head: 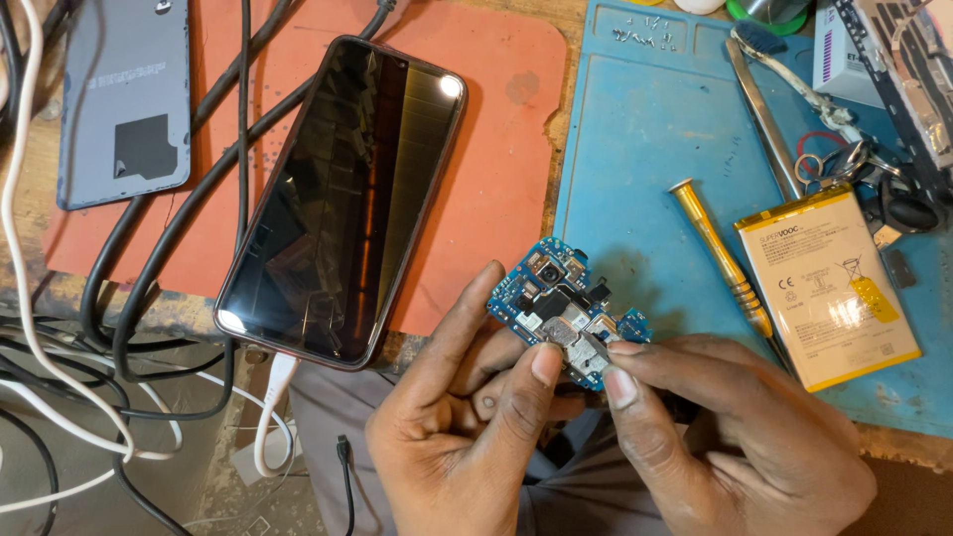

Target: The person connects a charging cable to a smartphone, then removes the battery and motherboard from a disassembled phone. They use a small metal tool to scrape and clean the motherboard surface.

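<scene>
You hold a small blue board (561,308) between both hands, above the bench's near edge where the orange mat (496,149) meets the blue mat (645,149). Your left hand (467,407) pinches it from below, thumb curled onto a silver shield at its lower end; your right hand (735,437) closes thumb and forefinger on the same end. The board is irregular in outline, tilted, studded with a round camera module, black chips and metal cans. A phone (338,199) lies on the orange mat; a screwdriver (720,256) and battery (826,288) lie on the blue mat.
</scene>
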